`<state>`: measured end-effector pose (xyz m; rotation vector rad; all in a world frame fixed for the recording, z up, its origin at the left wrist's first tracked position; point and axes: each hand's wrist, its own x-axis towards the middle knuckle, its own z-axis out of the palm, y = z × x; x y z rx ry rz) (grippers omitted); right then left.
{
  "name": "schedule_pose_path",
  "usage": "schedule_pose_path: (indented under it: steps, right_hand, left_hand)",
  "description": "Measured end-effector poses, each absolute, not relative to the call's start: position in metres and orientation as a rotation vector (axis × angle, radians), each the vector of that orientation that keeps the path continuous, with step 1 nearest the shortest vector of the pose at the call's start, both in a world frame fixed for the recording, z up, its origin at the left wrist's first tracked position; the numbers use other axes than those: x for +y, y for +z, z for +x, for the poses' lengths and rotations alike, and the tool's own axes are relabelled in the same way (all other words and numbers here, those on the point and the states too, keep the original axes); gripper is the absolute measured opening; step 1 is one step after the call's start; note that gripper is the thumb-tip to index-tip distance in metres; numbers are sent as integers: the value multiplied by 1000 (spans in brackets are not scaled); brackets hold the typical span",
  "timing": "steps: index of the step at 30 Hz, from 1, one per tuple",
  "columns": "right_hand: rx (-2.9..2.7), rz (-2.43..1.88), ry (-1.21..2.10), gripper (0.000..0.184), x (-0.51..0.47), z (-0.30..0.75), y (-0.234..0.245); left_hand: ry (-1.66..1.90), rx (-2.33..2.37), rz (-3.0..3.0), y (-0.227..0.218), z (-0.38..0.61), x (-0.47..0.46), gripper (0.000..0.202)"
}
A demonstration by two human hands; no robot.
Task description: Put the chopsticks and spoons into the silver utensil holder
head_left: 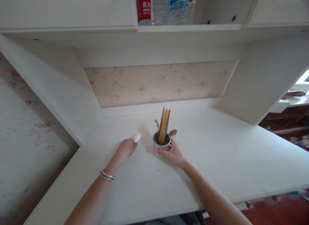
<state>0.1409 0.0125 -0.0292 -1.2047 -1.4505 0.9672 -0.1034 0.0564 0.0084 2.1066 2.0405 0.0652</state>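
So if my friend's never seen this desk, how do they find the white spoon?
Start at the big white desk and find the cup of chopsticks near the middle. Just left of that, look in the left hand's grip, above the shiny bracelets. The spoon there is white, while the spoons in the cup look silvery.

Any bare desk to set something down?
Widest: the white desktop right of the right hand, out to the right side panel, bare bar small marks. Also behind the chopsticks, back to the white strip below the wallpaper; and between the forearms. Crowded: centre, only a narrow gap between the white spoon in the left hand and the cup.
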Motion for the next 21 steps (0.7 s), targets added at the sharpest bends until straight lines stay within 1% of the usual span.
schedule_pose_path:
  steps: [3,8,11,15,21]
  right_hand:
    - [-1457,-1200,958,57,10,140,-24]
    - [-1495,-1243,912,59,9,140,-23]
    - [-1511,-1251,899,61,9,140,-25]
    - [-1538,-1222,862,62,8,140,-25]
    - [-1553,-1232,841,61,7,142,-24]
  left_hand:
    - [182,1955,2086,21,-103,53,41]
    - [714,1675,1907,61,-86,39,43]
    - [905,1522,1898,86,-68,29,42]
    - [939,1482,2028,99,-41,24,36]
    - [839,1548,2274,81,-12,25,29]
